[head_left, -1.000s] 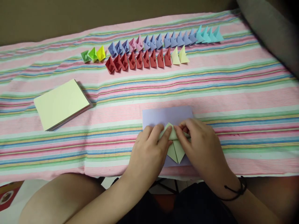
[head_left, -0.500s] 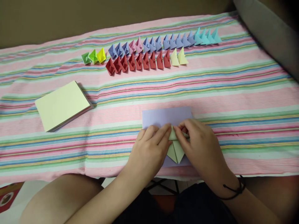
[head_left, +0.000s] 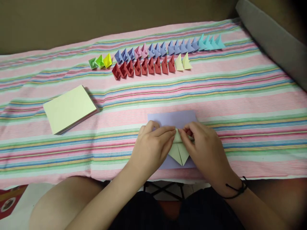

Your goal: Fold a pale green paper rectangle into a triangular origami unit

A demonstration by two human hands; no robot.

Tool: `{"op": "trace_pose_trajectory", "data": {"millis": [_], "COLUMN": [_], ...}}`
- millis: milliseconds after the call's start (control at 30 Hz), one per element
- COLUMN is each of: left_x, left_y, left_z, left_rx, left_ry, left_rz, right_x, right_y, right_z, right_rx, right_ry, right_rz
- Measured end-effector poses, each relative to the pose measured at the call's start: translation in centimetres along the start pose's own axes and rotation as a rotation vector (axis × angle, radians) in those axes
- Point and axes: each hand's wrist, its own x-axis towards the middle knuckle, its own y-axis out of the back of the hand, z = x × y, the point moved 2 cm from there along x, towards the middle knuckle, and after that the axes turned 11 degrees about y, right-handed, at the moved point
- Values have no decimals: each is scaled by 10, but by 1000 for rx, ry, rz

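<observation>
A pale green folded paper piece [head_left: 179, 152] lies on a lilac sheet [head_left: 172, 118] near the front edge of the striped cloth. My left hand [head_left: 151, 150] presses its fingers together on the piece's upper left flap. My right hand [head_left: 203, 150] pinches the upper right flap, fingertips meeting the left hand's at the centre fold. The lower point of the piece shows between the hands; its top is hidden under my fingers.
A stack of pale yellow-green paper sheets [head_left: 69, 108] lies to the left. Two rows of several folded paper units [head_left: 153, 57] in green, yellow, red, lilac, pink and teal stand at the back. A grey cushion [head_left: 275, 38] borders the right. The striped cloth [head_left: 251, 95] covers the surface.
My left fingers have slid right across the top flap and flattened it toward the centre. The right hand has stayed on its flap. The view has shifted slightly.
</observation>
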Motion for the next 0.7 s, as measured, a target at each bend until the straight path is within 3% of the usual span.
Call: {"op": "trace_pose_trajectory", "data": {"millis": [200, 467, 567, 700], "left_x": [3, 4, 3, 1], "left_y": [-3, -3, -2, -1], "left_z": [-3, -1, 1, 2], "left_rx": [-5, 56, 79, 98], "left_ry": [27, 64, 74, 78], "left_rz": [28, 49, 38, 26], "right_x": [-3, -13, -18, -28], "right_y": [10, 28, 30, 28], "right_z": [4, 4, -1, -10], "right_rx": [147, 125, 123, 121], "right_ry": [20, 128, 158, 157], "right_rz": [69, 188, 148, -8]}}
